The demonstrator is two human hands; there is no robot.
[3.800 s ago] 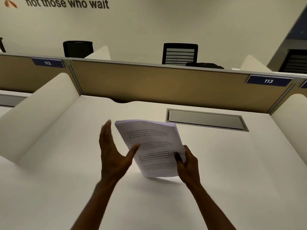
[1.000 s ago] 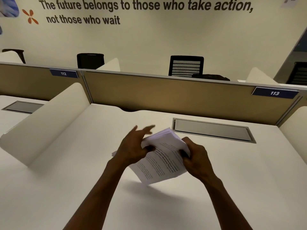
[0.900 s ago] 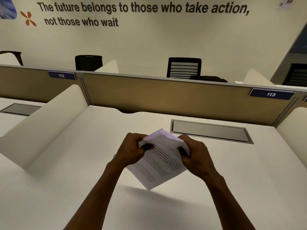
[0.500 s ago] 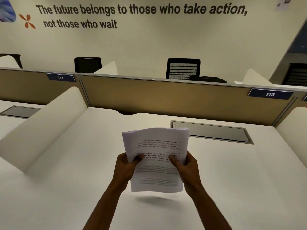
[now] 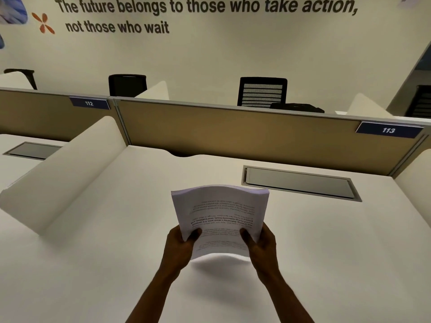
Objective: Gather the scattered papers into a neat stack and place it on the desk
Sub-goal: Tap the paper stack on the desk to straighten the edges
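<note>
A stack of printed white papers point(image 5: 221, 215) is held above the white desk point(image 5: 105, 252), tilted up toward me, its text upside down. My left hand point(image 5: 180, 245) grips the stack's lower left edge, thumb on the top sheet. My right hand point(image 5: 261, 245) grips the lower right edge the same way. The sheets' edges look lined up and the top edge bows slightly. A shadow of the stack falls on the desk just below its lower edge.
A grey cable hatch point(image 5: 300, 184) is set into the desk behind the stack on the right. A white curved divider point(image 5: 63, 173) bounds the desk on the left, another point(image 5: 417, 183) on the right. A tan partition point(image 5: 233, 134) closes the back.
The stack was crumpled diagonally between both hands a second ago; it has turned square to me, and both hands have slid down to its lower corners.
</note>
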